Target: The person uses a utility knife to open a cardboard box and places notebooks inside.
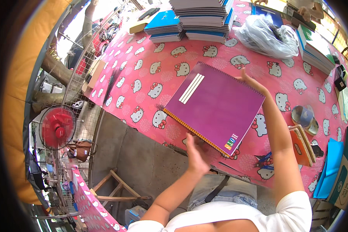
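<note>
purple notebook lies slanted on the pink counter, an orange spiral showing along its near left edge. the left hand is by that edge, its grip spread and unfilled; the right hand is by the far right edge, its grip loosely parted around nothing. i cannot tell whether either touches. notebook stacks and a plastic bag sit on the far side.

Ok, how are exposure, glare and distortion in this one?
Head view: fisheye distortion curves the edge of the orange tarp; daylight washes out the upper-left background; the plastic bag shows white glints, while white bars on the purple notebook are distinct.
</note>
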